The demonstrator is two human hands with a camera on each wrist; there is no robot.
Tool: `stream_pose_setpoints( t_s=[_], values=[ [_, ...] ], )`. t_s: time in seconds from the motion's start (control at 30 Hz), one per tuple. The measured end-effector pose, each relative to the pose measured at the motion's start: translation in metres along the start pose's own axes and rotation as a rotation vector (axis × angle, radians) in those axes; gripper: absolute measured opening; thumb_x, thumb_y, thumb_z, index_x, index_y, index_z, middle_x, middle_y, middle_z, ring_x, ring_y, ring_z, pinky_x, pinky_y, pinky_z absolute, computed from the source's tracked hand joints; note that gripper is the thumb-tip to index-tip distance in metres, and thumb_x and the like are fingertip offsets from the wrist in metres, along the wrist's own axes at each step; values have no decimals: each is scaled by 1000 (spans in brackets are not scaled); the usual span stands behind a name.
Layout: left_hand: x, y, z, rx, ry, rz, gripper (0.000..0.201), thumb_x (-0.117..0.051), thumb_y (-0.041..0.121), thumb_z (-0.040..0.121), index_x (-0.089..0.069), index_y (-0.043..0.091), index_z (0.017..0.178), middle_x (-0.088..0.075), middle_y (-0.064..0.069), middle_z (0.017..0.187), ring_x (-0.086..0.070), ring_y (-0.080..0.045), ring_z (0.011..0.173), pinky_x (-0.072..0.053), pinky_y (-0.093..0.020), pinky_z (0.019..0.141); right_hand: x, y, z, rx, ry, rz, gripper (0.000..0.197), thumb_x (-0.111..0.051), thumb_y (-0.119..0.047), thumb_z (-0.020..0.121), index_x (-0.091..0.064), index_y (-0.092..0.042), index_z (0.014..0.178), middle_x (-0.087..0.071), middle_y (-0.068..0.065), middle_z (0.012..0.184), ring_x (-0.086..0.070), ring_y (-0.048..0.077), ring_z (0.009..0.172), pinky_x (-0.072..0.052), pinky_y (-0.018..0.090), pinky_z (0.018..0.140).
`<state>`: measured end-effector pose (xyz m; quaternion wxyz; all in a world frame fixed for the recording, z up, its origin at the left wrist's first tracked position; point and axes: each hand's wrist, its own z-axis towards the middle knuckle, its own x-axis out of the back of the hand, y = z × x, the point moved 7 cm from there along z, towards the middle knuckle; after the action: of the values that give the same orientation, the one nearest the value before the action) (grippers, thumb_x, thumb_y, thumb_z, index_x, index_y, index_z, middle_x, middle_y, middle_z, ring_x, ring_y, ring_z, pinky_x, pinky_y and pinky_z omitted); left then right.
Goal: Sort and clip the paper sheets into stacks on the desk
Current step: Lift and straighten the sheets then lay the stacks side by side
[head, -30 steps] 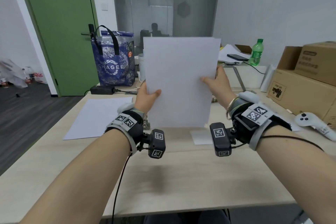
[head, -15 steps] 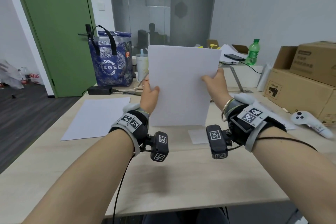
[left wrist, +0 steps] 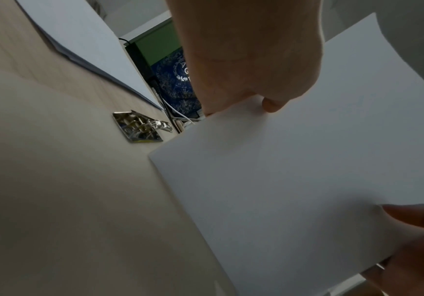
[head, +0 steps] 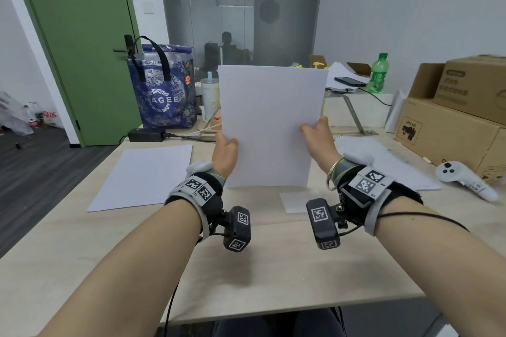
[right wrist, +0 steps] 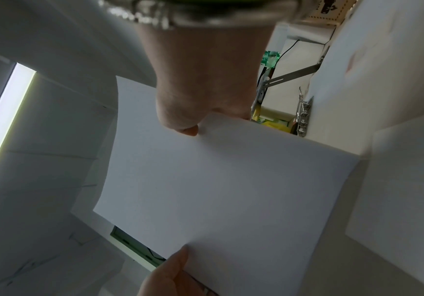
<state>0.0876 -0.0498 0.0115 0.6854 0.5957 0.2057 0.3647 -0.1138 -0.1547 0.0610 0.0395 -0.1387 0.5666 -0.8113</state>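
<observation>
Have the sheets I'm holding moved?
Yes, downward: the held sheets had their top edge level with the cap of the green bottle; now it sits below.

Bare forearms, black wrist straps (head: 204, 194) with square-coded tags, gold bangles (head: 332, 172), thin black cables.

Your head view is evenly lit and bright, with soft, diffuse indoor light. Small ceiling lights reflect as specks in the glass partition (head: 241, 8). Shadows on the desk (head: 260, 268) are faint; you see a soft patch below the held paper (head: 269, 128). Straight lines bow towards the frame edges, as on the green door (head: 76, 44). Focus is sharp at centre.

Both wrist views are dimmer and greyish. In the left wrist view the desk near the lens is smeared and dark. In the right wrist view a bright light strip (right wrist: 5, 120) glares at the left edge; the bracelet (right wrist: 193, 12) close to the lens is out of focus.
</observation>
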Motion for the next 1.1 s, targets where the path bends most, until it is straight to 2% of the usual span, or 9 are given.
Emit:
stream_pose_setpoints(
  t_s=[0.17, 0.33, 0.43, 0.6, 0.77, 0.87, 0.97, 1.03, 1.1],
  values=[
    [3, 9, -6, -78, 55, 20, 39, -33, 2, 98, -32, 0, 137, -50, -11, 133, -48, -20, 116, -29, -12, 72, 0, 7, 5, -2, 24, -4, 33, -40, -2, 91, -38, 2, 124, -44, 7, 99, -44, 16, 87, -37, 12, 55],
    [-4, -6, -1, 37, -50, 121, 39, -34, 6, 97, -26, -2, 135, -44, -10, 127, -45, -22, 112, -31, -24, 87, -1, 19, 5, -27, 14, -23, 34, -40, -3, 93, -35, -1, 127, -44, -4, 82, -45, 16, 77, -36, 8, 47],
    [-9, -18, 2, 105, -113, 219, 32, -34, 2, 95, -25, -1, 125, -37, -7, 113, -40, -19, 102, -33, -29, 85, -8, 34, 4, -74, -20, -56, 37, -39, 0, 93, -33, 2, 130, -43, -9, 83, -45, 16, 94, -35, 19, 70],
    [-13, -25, 2, 122, -91, 260, 27, -36, 3, 93, -18, 18, 107, -39, -11, 107, -40, -21, 97, -38, -31, 87, -12, 38, 8, -31, -32, -165, 33, -44, -10, 96, -44, 3, 126, -55, 18, 127, -52, 31, 118, -41, 38, 100],
    [-6, -22, 8, 199, -96, 260, 17, -36, 5, 95, -22, 11, 102, -37, -9, 107, -38, -20, 96, -31, -25, 83, -9, 20, 24, 56, -51, -315, 31, -47, -10, 93, -51, 9, 117, -57, 25, 121, -56, 37, 112, -46, 43, 96],
    [-4, -27, 14, 266, -164, 262, 23, -41, 4, 92, -37, -9, 111, -47, -10, 108, -46, -21, 99, -36, -29, 80, -10, 24, 34, 5, -131, -434, 33, -50, -11, 91, -53, 8, 117, -58, 26, 120, -56, 37, 111, -47, 41, 95],
    [13, -22, 17, 239, -119, 337, 8, -45, 0, 89, -52, 3, 87, -46, -12, 72, -48, -23, 70, -44, -22, 60, -7, 34, 34, -57, -193, -494, 31, -50, -6, 88, -58, 6, 115, -62, 22, 114, -59, 35, 106, -44, 31, 83],
    [31, -25, 23, 237, -58, 406, 21, -44, -2, 88, -61, -13, 95, -58, -36, 92, -61, -40, 89, -54, -33, 77, -8, 45, 29, -116, -238, -533, 27, -48, -3, 88, -60, 7, 111, -59, 15, 102, -58, 28, 94, -42, 29, 77],
    [46, -32, 28, 285, -34, 504, 37, -44, 4, 90, -55, -15, 120, -56, -34, 123, -55, -43, 117, -47, -43, 97, -14, 57, 22, -165, -298, -566, 20, -48, -3, 88, -62, 2, 101, -56, 13, 94, -58, 26, 91, -45, 31, 76]
  ],
)
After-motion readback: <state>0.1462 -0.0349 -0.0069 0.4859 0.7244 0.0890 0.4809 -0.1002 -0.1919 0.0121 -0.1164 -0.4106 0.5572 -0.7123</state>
